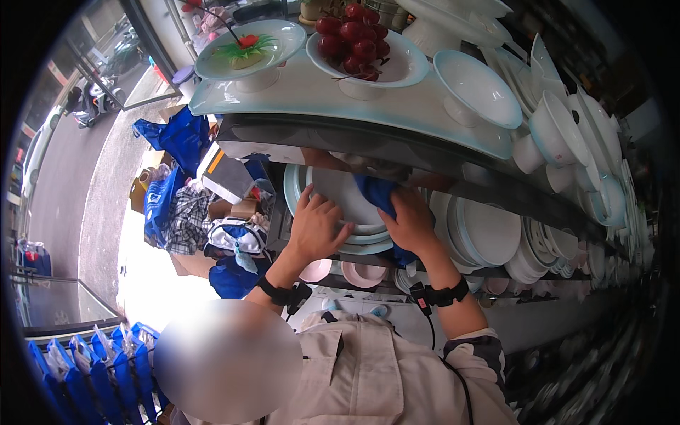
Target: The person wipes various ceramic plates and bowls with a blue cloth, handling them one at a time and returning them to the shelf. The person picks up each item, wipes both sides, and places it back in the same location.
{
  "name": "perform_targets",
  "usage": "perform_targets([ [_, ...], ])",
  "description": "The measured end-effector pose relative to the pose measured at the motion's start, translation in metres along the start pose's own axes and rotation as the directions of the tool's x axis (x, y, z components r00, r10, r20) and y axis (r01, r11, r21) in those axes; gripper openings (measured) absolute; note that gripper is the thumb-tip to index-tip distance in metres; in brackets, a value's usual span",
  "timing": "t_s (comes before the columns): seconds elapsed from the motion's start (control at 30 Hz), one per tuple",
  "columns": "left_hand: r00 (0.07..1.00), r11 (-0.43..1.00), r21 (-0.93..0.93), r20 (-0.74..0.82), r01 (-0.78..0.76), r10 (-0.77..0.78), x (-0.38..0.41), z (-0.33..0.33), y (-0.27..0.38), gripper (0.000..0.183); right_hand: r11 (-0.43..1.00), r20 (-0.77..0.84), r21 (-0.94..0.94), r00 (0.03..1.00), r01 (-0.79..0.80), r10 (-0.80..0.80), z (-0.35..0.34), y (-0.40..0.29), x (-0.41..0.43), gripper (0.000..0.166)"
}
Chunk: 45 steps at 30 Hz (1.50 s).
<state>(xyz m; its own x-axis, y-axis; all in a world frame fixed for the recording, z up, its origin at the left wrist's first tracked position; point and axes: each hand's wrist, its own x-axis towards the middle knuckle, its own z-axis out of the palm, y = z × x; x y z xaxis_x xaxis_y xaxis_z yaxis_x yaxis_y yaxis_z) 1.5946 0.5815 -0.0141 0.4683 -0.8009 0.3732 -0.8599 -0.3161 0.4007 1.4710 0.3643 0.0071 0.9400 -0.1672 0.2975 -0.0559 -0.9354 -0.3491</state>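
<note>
A stack of round white plates with pale blue rims (366,240) sits on the shelf beneath the top display. My left hand (317,226) rests on the left part of the topmost plate (345,194), fingers spread. In my right hand (411,219) is a blue cloth (376,192), which lies against the plate's right side. More blue cloth hangs below that hand. The shelf above hides the far edge of the stack.
Overhead, the display shelf (345,125) holds footed dishes, one with artificial grapes (355,40). Stacked plates (486,231) stand close on the right. Pink bowls (364,273) are lower down. Bags and cardboard boxes lie at left.
</note>
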Motion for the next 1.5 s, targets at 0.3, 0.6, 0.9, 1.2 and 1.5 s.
perform_targets([
  [0.3, 0.981, 0.991, 0.005, -0.144, 0.133, -0.131, -0.006, -0.008, -0.001, 0.051, 0.982, 0.227, -0.068, 0.956, -0.176, 0.187, 0.004, -0.019, 0.022, 0.044],
  [0.6, 0.923, 0.936, -0.095, -0.158, 0.34, -0.352, -0.009, 0.002, -0.007, 0.121, 0.947, -0.177, -0.014, 0.933, -0.319, 0.312, 0.048, 0.014, 0.066, 0.04],
  [0.9, 0.932, 0.946, -0.188, -0.2, 0.265, -0.301, -0.013, 0.008, -0.018, 0.12, 0.743, 0.536, 0.551, 0.843, -0.379, 0.033, 0.105, -0.027, 0.104, 0.048],
  [1.2, 0.909, 0.932, -0.189, -0.229, 0.309, -0.348, -0.012, 0.003, -0.016, 0.095, 0.996, 0.735, 0.077, 0.672, 0.047, -0.088, 0.039, -0.038, 0.089, 0.03],
  [1.5, 0.911, 0.937, -0.208, -0.247, 0.281, -0.329, -0.012, -0.001, -0.012, 0.072, 0.792, 0.73, -0.592, 0.517, 0.153, 0.446, 0.006, -0.044, 0.079, 0.043],
])
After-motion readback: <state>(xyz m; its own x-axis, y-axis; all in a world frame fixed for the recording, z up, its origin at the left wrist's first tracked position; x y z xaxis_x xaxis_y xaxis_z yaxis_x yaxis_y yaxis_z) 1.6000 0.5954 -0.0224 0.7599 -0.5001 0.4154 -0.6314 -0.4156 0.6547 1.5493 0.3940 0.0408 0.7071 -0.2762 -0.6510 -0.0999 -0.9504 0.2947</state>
